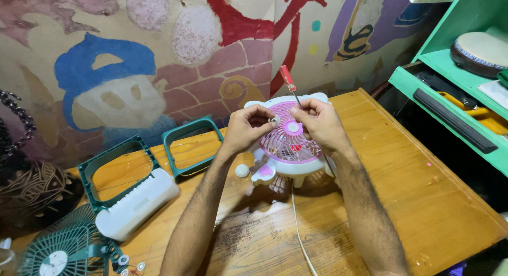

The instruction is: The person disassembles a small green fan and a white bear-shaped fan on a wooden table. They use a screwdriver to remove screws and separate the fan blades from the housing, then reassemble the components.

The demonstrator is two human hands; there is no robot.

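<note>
We see a worn wooden table [423, 202] set against a wall painted with a bright mural [159, 59]. Over its middle, our left hand [247, 129] is curled, thumb and forefinger pinched shut on a small pale part [275, 119] that is too small to identify. Our right hand [317, 122] sits just beside it, fingers closed around a screwdriver [290, 85] with a red handle; the handle sticks up and away from us, and the metal shaft runs down into the grip.

Directly under both hands stands a small white and pink fan [288, 146], its pink grille tilted up towards us, resting on short white feet. A white cord [299, 228] trails from it along the table towards us. A small round white knob [242, 171] lies just left of the fan's base.

Farther left lie two green frames [193, 143], a long white housing [136, 203] leaning on the nearer one, and a green fan grille [63, 252] at the table's corner. A green shelf [450, 85] stands to the right.
</note>
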